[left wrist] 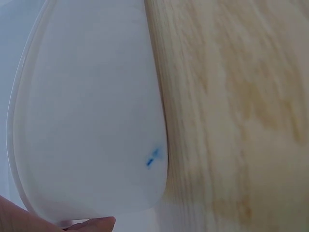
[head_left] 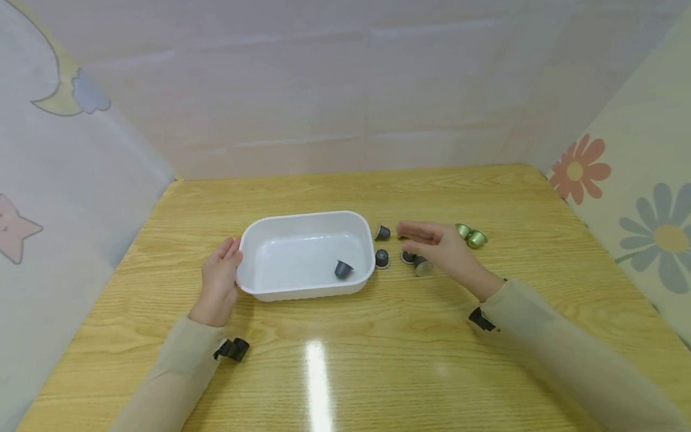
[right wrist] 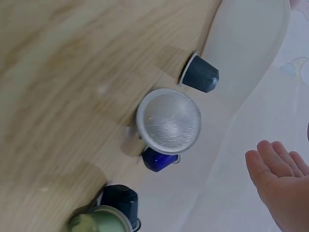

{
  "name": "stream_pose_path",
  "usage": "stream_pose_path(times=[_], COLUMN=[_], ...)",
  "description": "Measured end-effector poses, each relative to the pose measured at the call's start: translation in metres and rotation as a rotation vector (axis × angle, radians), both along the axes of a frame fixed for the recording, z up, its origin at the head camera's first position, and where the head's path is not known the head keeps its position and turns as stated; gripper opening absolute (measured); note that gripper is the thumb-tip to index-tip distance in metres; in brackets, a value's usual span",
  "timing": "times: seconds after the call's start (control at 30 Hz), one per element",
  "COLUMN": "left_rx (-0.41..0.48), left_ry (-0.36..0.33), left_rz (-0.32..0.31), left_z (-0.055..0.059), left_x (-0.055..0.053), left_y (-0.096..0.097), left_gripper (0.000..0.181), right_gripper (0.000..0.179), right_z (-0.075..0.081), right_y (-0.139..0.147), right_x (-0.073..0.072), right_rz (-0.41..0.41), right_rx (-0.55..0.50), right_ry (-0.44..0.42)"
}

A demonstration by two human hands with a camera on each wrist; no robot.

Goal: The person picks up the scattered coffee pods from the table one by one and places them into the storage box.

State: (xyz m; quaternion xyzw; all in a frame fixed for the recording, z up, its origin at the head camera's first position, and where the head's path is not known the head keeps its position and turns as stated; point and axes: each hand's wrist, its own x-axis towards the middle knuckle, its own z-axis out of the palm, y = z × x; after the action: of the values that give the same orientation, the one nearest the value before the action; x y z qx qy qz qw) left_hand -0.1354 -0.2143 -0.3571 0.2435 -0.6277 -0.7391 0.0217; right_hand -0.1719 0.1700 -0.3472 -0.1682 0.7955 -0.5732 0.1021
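My left hand grips the left end of a white plastic tray at its rim. In the left wrist view, fingers show at the tray's end, below a small blue mark. A dark coffee capsule lies tipped inside the tray. Over the loose capsules to its right hovers my right hand, fingers straight, thumb apart, holding nothing. Beneath it are dark capsules, one with its foil lid showing; another is mostly hidden. The right wrist view also shows a blue capsule behind a foil lid.
Two dark capsules, one on its side and one upright, are close to the tray's right end. Two green capsules lie beyond the right hand. The wooden table meets patterned walls at the back and sides.
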Motion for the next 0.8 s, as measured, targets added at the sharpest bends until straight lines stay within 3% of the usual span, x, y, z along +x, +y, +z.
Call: stream_pose_path(times=[0.47, 0.8], left_rx=[-0.004, 0.000], left_ry=[-0.017, -0.014], left_rz=[0.007, 0.005], left_z=[0.001, 0.001], left_x=[0.000, 0.001], left_y=[0.001, 0.000], left_gripper=[0.056, 0.056], right_gripper=[0.053, 0.071], right_z=[-0.017, -0.023], right_y=[0.019, 0.027], right_x=[0.009, 0.009], right_rz=[-0.069, -0.029], right_rx=[0.107, 0.154], right_ry=[0.061, 0.007])
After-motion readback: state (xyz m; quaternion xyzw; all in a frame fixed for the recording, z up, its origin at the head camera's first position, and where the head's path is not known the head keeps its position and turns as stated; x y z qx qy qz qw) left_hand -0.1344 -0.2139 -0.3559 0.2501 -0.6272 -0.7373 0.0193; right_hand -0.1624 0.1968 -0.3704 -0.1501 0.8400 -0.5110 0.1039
